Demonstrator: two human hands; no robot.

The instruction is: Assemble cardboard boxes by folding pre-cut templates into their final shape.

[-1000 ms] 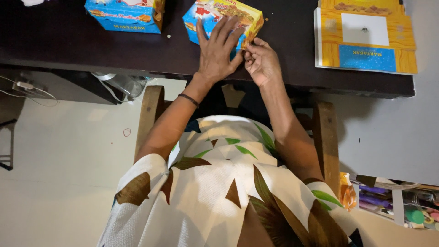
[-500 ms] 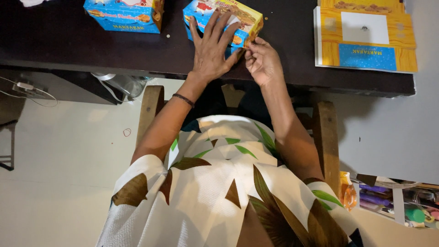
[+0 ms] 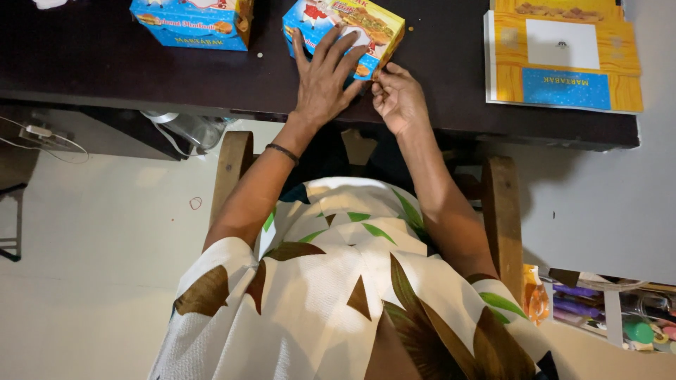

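Observation:
A blue and yellow printed cardboard box lies on the dark table in front of me. My left hand rests flat on its top with fingers spread, pressing it down. My right hand pinches the box's near right corner with fingertips closed on the flap edge. A dark band circles my left wrist.
A second folded blue box sits at the table's upper left. A stack of flat yellow and blue box blanks lies at the right. A wooden chair frames my lap; a bin of colourful items stands at lower right.
My left hand has slid slightly and spread its fingers wider over the box top. My right hand stays pinched at the box corner.

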